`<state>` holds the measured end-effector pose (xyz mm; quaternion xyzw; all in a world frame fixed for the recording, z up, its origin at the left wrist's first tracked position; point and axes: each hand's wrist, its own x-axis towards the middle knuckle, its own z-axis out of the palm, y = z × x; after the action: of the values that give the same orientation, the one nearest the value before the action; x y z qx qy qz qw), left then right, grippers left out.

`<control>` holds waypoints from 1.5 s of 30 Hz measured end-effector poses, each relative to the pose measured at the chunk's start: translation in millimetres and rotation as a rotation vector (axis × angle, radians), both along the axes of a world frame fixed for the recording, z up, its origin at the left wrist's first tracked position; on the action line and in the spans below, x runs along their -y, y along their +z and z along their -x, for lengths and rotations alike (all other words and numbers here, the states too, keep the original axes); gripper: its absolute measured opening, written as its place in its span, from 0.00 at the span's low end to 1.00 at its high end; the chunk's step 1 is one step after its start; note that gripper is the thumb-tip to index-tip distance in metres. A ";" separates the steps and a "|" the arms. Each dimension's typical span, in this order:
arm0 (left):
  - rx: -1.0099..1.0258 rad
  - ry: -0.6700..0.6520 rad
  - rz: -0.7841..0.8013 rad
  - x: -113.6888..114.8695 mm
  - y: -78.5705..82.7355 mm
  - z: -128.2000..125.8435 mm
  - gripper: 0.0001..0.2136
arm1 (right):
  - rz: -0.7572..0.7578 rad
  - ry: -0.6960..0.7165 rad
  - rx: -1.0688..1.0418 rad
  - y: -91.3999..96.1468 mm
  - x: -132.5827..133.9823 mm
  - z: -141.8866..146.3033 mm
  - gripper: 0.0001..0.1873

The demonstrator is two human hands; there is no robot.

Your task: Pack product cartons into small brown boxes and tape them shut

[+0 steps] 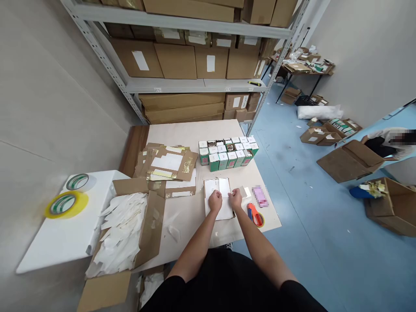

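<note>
My left hand (215, 201) is closed, fingers curled, over a flat white-faced piece of cardboard (223, 213) near the table's front edge. My right hand (235, 198) is just beside it over the right edge of the cardboard, its fingers pinched together. Between and beyond the hands lies a smaller white paper (224, 186). What the fingertips grip is too small to tell. Right of my right hand are a small white box (245, 192), an orange-red tape dispenser (255, 214) and a blurred pink item (260, 196).
Rows of small white-and-green boxes (227, 151) stand behind the hands. Flattened cardboard (188, 167) is stacked at left, near an open carton (156, 221) of white paper strips. Tape rolls (66, 204) lie on a white surface. A shelf (195, 85) stands behind; another person (394, 145) is at right.
</note>
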<state>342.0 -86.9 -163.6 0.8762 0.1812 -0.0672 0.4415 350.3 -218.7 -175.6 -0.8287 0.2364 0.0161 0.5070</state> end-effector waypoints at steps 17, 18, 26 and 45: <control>-0.142 -0.063 -0.131 2.0 3.2 -10.5 0.03 | 0.185 0.054 -0.192 -14.8 3.8 -15.4 0.10; -0.158 -0.073 -0.169 -0.3 3.6 -12.8 0.02 | 0.215 0.054 -0.228 -14.5 5.7 -17.8 0.11; -0.027 -0.341 -0.339 -15.2 7.1 -10.6 0.12 | 0.242 0.052 -0.307 -14.8 24.4 -11.4 0.19; 0.007 -0.270 -0.069 -112.9 -2.6 46.0 0.30 | -0.138 0.256 0.100 21.2 -83.5 41.5 0.15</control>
<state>296.0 26.1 -166.3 0.9076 0.0624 -0.1166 0.3985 308.8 -135.2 -154.4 -0.8151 0.1014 0.0557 0.5677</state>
